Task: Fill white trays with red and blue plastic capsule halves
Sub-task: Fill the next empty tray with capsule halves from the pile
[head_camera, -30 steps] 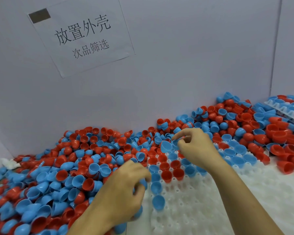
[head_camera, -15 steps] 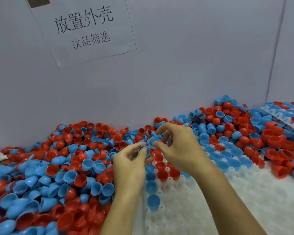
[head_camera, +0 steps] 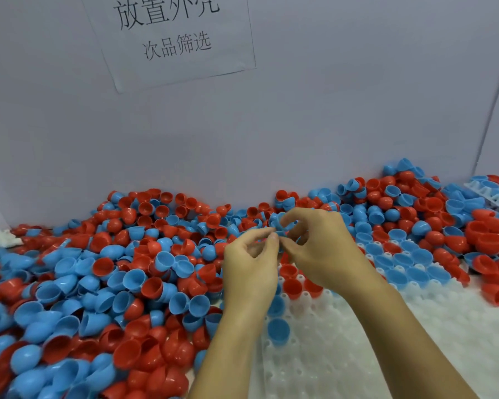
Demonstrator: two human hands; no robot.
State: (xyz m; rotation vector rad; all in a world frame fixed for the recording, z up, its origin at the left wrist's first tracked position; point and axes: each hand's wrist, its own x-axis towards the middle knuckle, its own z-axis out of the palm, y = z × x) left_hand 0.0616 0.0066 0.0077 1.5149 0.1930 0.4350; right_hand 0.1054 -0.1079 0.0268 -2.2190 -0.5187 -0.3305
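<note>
A white tray (head_camera: pixel 357 355) with rows of sockets lies at the lower right; several blue and red capsule halves sit in its far rows, one blue half (head_camera: pixel 278 331) in a nearer socket. My left hand (head_camera: pixel 251 272) and my right hand (head_camera: pixel 320 249) meet above the tray's far left corner. Both pinch a small blue capsule half (head_camera: pixel 277 226) between their fingertips; most of it is hidden by the fingers. A deep pile of loose red and blue halves (head_camera: pixel 98 283) covers the table to the left and behind.
A grey wall with a paper sign (head_camera: pixel 170 38) stands right behind the pile. A second white tray (head_camera: pixel 490 194) holding blue halves rests at the far right edge. White crumpled material (head_camera: pixel 0 237) lies at the far left.
My left hand rose from the pile beside the tray and met my right hand. Both hands now work on one blue half where before the right held it alone.
</note>
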